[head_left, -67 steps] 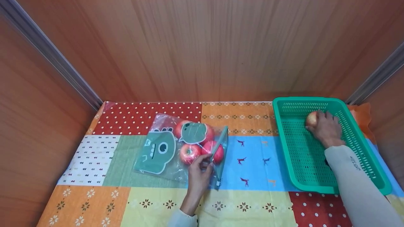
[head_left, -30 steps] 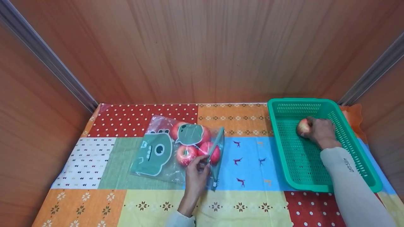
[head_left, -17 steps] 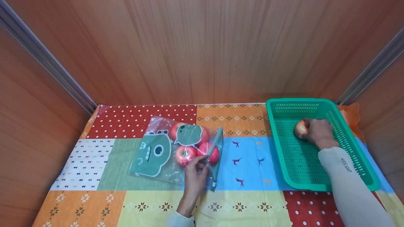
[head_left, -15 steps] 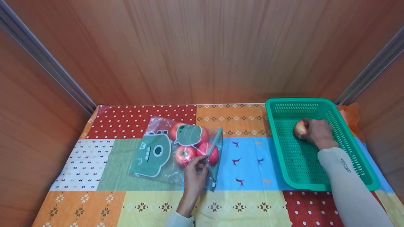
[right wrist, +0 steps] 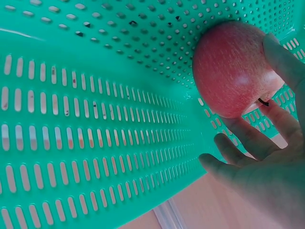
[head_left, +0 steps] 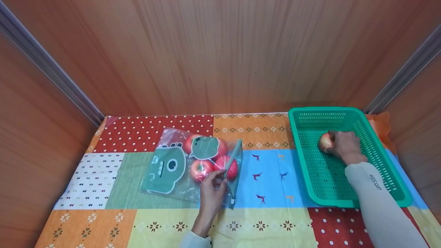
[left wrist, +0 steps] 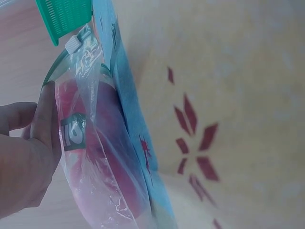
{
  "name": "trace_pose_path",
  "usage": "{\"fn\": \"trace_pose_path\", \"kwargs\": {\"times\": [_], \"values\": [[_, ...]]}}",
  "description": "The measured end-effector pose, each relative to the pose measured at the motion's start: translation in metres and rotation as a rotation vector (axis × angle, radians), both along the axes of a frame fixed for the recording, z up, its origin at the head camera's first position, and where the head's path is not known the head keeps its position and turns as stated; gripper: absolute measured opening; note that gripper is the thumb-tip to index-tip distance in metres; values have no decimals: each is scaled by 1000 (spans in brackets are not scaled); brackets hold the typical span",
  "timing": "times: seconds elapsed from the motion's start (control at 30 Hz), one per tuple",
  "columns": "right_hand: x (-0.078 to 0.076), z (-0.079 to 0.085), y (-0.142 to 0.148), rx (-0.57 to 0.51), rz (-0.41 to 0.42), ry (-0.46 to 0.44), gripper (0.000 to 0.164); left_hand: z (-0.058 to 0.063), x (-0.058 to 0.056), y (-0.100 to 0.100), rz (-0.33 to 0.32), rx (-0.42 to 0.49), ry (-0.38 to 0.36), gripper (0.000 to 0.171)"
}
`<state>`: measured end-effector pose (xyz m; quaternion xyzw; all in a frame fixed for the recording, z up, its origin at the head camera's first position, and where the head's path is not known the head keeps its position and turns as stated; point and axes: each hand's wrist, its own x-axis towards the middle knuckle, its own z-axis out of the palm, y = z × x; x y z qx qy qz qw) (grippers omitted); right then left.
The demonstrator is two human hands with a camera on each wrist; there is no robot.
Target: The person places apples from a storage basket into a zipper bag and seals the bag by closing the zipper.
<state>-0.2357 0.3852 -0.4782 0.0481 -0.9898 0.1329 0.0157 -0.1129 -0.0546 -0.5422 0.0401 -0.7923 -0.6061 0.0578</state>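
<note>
My left hand point(head_left: 212, 193) pinches the green zip strip point(head_left: 234, 159) at the open-end side of a clear zip bag point(head_left: 193, 193) printed with a green monster. Several red apples point(head_left: 201, 170) lie inside it, partly behind the print. In the left wrist view, fingertips point(left wrist: 49, 90) are at the strip, with the white slider point(left wrist: 73, 44) beyond them. Over in the green basket point(head_left: 303, 172), my right hand point(head_left: 346, 146) grips a single red apple point(head_left: 325, 142) from its right side. The right wrist view shows thumb and fingers around this apple point(right wrist: 233, 67), near its stem.
The basket stands at the right on a patchwork cloth point(head_left: 268, 193), with blue cloth between it and the bag. Something orange point(head_left: 380, 127) sticks out behind the basket's right side. Wood-grain panels point(head_left: 206, 58) rise at the back and both sides.
My right hand has turned from over the apple to its right side, and the apple has come slightly nearer within the basket. The left hand keeps its pinch; the whole head view shifted slightly.
</note>
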Motion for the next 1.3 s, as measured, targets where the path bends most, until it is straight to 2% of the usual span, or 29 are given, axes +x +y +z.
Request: {"fn": "trace_pose_path", "kwargs": {"times": [0.27,0.57,0.83,1.17,1.3], "values": [[2,0,-2,20,-2,-1,35,2,0,1,2,-2,21,32],[10,4,-10,38,19,-36,35,2,0,-1,4,-6,11,31],[14,8,-12,70,-11,-110,58,2,0,-1,0,6,-3,33],[16,12,-11,36,-42,-246,77,2,1,0,-5,15,-3,32],[17,13,-11,22,-52,-271,80,2,1,0,-5,22,-5,32]]}}
